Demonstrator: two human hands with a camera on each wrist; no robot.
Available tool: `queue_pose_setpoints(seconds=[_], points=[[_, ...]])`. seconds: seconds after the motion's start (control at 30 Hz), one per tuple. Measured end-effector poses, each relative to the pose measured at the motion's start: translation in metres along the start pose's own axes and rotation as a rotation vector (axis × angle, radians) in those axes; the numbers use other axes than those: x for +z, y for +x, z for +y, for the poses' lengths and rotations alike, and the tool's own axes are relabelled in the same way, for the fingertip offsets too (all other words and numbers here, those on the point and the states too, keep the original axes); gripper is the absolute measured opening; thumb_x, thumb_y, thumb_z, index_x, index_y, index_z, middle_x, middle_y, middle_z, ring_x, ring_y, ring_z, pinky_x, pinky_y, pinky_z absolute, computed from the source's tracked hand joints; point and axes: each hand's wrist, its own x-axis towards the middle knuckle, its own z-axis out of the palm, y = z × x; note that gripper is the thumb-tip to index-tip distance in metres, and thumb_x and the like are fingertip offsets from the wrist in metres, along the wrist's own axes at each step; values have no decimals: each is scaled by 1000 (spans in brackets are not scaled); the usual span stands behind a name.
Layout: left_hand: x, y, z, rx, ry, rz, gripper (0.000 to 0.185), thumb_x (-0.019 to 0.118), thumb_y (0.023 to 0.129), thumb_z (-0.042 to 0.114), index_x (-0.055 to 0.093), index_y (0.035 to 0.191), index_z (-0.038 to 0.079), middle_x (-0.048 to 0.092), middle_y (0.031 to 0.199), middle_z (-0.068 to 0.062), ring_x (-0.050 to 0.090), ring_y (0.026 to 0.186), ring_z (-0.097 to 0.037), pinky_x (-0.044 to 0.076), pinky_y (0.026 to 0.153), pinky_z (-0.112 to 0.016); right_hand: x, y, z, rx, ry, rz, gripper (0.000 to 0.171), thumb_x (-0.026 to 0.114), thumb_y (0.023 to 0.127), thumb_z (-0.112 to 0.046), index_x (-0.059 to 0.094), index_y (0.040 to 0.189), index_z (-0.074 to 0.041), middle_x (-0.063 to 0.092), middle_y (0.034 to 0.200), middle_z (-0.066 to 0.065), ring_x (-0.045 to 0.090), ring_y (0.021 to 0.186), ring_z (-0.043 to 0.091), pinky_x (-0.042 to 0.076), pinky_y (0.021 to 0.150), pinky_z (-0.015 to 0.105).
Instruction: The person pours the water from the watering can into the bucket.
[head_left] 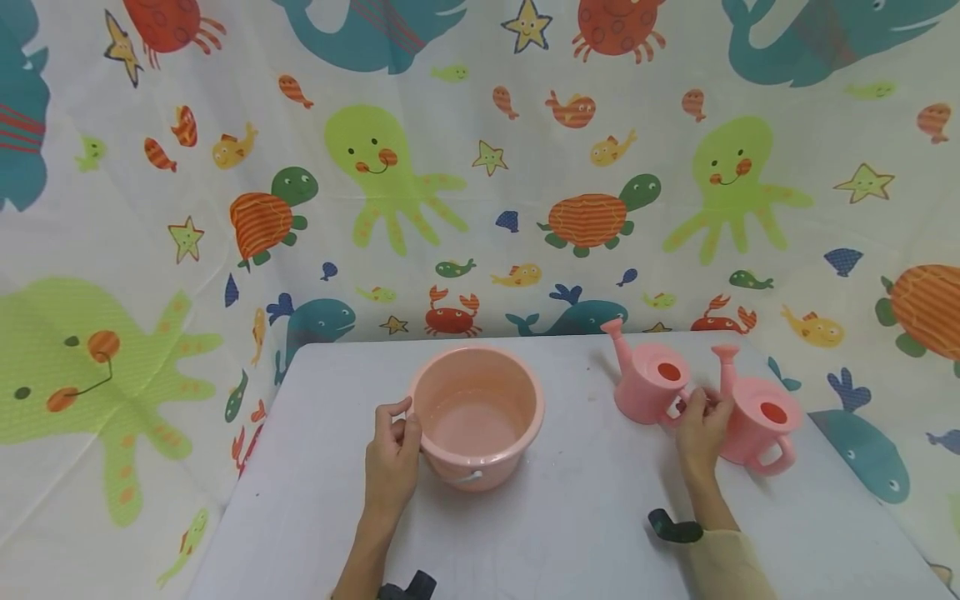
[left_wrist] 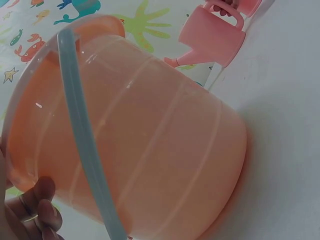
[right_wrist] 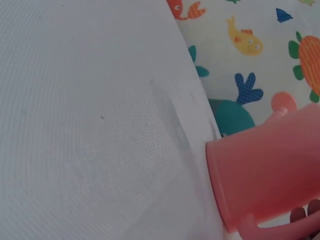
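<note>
A pink bucket [head_left: 476, 412] stands upright at the middle of the white table [head_left: 570, 517]. My left hand [head_left: 393, 454] grips its left rim, thumb over the edge. The left wrist view shows the bucket's wall [left_wrist: 165, 150], its pale bail handle [left_wrist: 82, 140] and my fingertips [left_wrist: 37, 205] low at the left. Two pink watering cans stand at the right. My right hand [head_left: 703, 423] lies between them, fingers curled round the handle of the left can [head_left: 648, 379]. The right can [head_left: 759, 421] touches the hand's far side. In the right wrist view, fingertips [right_wrist: 302, 216] show by a can's handle [right_wrist: 270, 180].
A curtain printed with sea animals [head_left: 480, 167] hangs close behind the table and along both sides. The table's right edge [head_left: 862, 492] runs just past the right can. Bare tabletop lies in front of the bucket and cans.
</note>
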Motion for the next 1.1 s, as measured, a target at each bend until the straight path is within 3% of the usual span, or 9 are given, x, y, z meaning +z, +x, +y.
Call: queue_pose_setpoints(seconds=[0.07,0.13,0.23,0.27,0.47,0.63,0.8,1.1], points=[[0,0,0,-4,3,0,26,47,104,23,53,128,14,65,69,0,42,52,-8,33,46,-23,1,0,3,18,14,-8,41,38,105,-41,37,146,-35,48,102,-8,52,87,14,46,76,16],[0,0,0,-5,4,0,26,47,104,23,53,128,14,64,69,1,41,51,-7,32,46,-22,2,1,6,42,20,-19,30,35,105,-43,49,129,-30,50,97,-5,52,86,14,45,75,17],[0,0,0,1,3,2,26,48,104,22,53,128,14,62,67,1,39,50,-6,31,45,-22,3,2,9,93,20,-31,35,28,106,-47,50,98,-21,52,94,-2,51,89,14,42,76,20],[0,-1,1,1,0,2,26,48,104,22,53,128,14,62,67,1,39,50,-6,31,45,-22,4,3,9,108,27,-32,37,27,106,-48,50,94,-22,52,93,-2,50,89,15,42,76,20],[0,-2,3,2,-9,-7,26,48,103,20,53,127,13,60,65,1,38,48,-5,30,44,-22,9,5,14,157,137,4,41,29,105,-49,51,89,-19,49,81,-3,47,80,17,42,66,20],[2,-1,2,12,-8,-9,26,48,103,19,54,127,12,59,63,-7,35,47,-3,29,43,-21,14,8,17,194,230,56,46,34,103,-56,53,85,-18,47,71,-5,45,68,15,40,56,20],[2,-1,1,23,-8,-3,26,48,103,19,54,127,11,58,62,-7,35,47,-3,29,43,-21,16,10,21,182,232,87,51,37,102,-58,54,78,-17,47,68,-4,45,65,15,39,54,20],[1,0,-2,38,18,8,26,48,103,19,53,128,12,59,62,-2,37,46,-4,31,42,-22,16,14,23,212,239,40,54,40,101,-59,53,74,-14,49,65,-5,46,68,16,40,55,22]])
